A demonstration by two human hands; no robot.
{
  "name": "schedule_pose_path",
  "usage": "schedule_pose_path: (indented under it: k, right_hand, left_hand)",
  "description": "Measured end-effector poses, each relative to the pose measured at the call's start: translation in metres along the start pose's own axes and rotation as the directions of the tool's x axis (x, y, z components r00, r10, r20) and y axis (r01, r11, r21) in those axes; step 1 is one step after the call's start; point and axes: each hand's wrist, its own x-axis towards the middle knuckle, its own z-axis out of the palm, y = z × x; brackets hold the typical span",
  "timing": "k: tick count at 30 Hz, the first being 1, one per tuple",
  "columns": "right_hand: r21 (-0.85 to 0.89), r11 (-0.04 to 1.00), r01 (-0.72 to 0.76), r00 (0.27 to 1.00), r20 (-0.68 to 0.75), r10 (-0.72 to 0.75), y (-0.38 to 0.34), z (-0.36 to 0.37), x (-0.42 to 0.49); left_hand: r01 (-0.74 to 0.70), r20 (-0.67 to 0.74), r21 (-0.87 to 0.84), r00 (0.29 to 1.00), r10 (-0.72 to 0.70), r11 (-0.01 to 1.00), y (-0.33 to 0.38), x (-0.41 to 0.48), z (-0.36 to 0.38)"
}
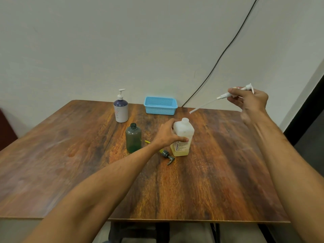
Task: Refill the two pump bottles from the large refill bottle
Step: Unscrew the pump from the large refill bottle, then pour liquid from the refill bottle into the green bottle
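The large white refill bottle (184, 135) stands uncapped at the table's middle, with yellowish liquid low inside. My left hand (168, 134) grips its left side. My right hand (249, 100) holds a white pump head (226, 94) in the air to the right, its dip tube slanting down toward the bottle's neck. A green translucent pump bottle (133, 140) stands open to the left, a little green liquid at its bottom. Its grey pump (167, 156) with a yellow tube lies on the table in front of the refill bottle. A white and purple pump bottle (121, 109) stands farther back, pump on.
A light blue plastic basket (160, 105) sits at the table's back edge by the wall. A black cable (220, 57) runs down the wall behind it. The wooden table (219, 172) ends just in front of me.
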Motion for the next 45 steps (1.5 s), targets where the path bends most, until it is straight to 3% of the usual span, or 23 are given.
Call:
schedule_pose_path:
  k: [4, 7, 19, 25, 36, 41, 45]
  right_hand:
    - [0.025, 0.994, -0.103, 0.983, -0.147, 0.105, 0.023, -0.016, -0.002]
    - [-0.082, 0.985, -0.154, 0.965, -0.227, 0.132, 0.05, -0.02, -0.011]
    - [-0.365, 0.874, -0.321, 0.932, -0.286, 0.223, 0.146, -0.034, -0.055]
    - [-0.6, 0.74, -0.303, 0.953, -0.199, 0.23, 0.157, -0.035, -0.066]
    - [-0.747, 0.623, -0.231, 0.96, -0.072, 0.27, 0.174, -0.037, -0.062]
    - [-0.745, 0.649, -0.155, 0.971, 0.007, 0.24, 0.169, -0.032, -0.06]
    - [-0.674, 0.739, 0.004, 0.953, 0.227, 0.202, 0.165, -0.019, -0.06]
  left_hand:
    - [0.001, -0.002, 0.0, 1.0, -0.001, 1.0, 0.002, -0.002, -0.001]
    - [0.005, -0.006, -0.002, 1.0, -0.005, 1.0, 0.002, -0.003, -0.001]
    - [0.008, -0.014, -0.002, 1.0, -0.008, 1.0, 0.003, -0.006, -0.001]
    - [0.008, -0.021, -0.005, 1.0, -0.008, 1.0, 0.002, -0.005, 0.002]
    - [0.008, -0.01, -0.022, 1.0, -0.008, 1.0, 0.003, -0.008, 0.002]
    - [0.008, 0.001, -0.021, 1.0, -0.008, 1.0, 0.001, -0.01, 0.0]
    - [-0.022, -0.017, -0.022, 1.0, 0.022, 1.0, 0.002, -0.012, -0.01]
